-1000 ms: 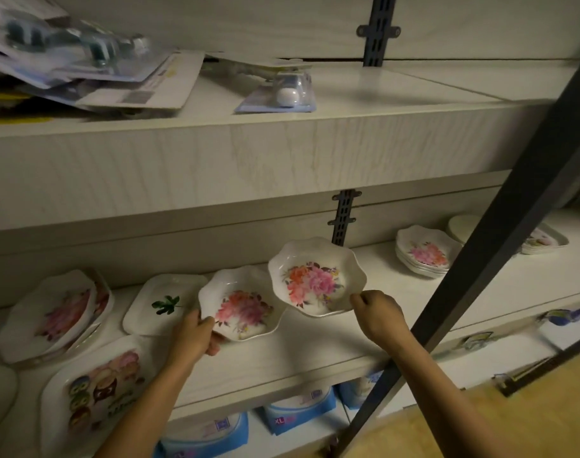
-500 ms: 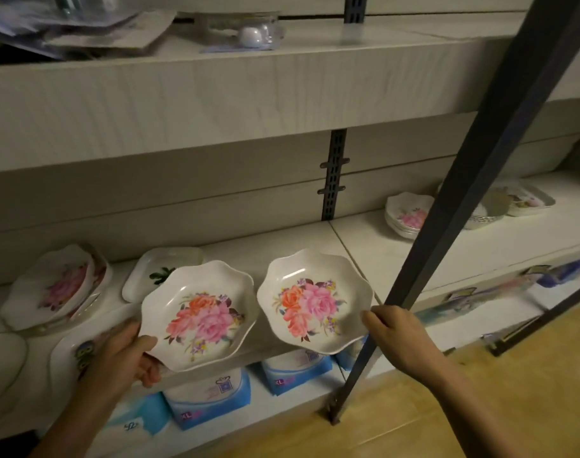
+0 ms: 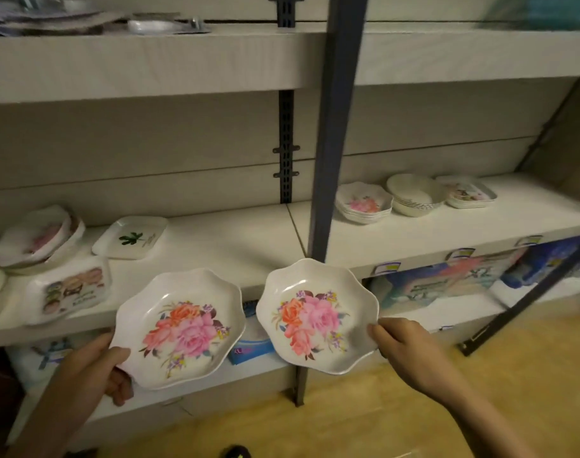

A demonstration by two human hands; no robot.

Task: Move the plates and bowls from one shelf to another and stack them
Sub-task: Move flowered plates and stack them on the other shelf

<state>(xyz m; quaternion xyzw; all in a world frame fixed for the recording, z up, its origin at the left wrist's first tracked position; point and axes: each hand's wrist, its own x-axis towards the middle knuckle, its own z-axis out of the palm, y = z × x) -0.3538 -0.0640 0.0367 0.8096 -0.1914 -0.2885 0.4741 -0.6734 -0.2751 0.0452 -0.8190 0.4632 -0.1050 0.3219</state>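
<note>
I am holding two white scalloped bowls with pink and orange flower prints, one in each hand, out in front of the shelving and clear of the shelf boards. My left hand (image 3: 96, 365) is pinching the left flowered bowl (image 3: 179, 327) at its lower left rim, thumb on the inside, fingers curled beneath. My right hand (image 3: 402, 347) is gripping the right flowered bowl (image 3: 318, 314) at its right rim, thumb over the edge.

Both grips are sitting on one edge only, so I am judging either bowl could tip or slide out if I swing quickly. The glossy surface looks slick, which makes that more likely.

The dark grey metal upright post (image 3: 334, 133) is standing just behind the right bowl and between me and the stack of matching flowered bowls (image 3: 363, 203) on the right half of the white wooden shelf (image 3: 414, 233). Carrying the bowls across, I am risking a knock against that post.

That stack is sitting just beside a stack of plain white bowls (image 3: 412, 195); setting down carelessly could nudge it, or land the scalloped edges out of line so the pile rocks.
</note>
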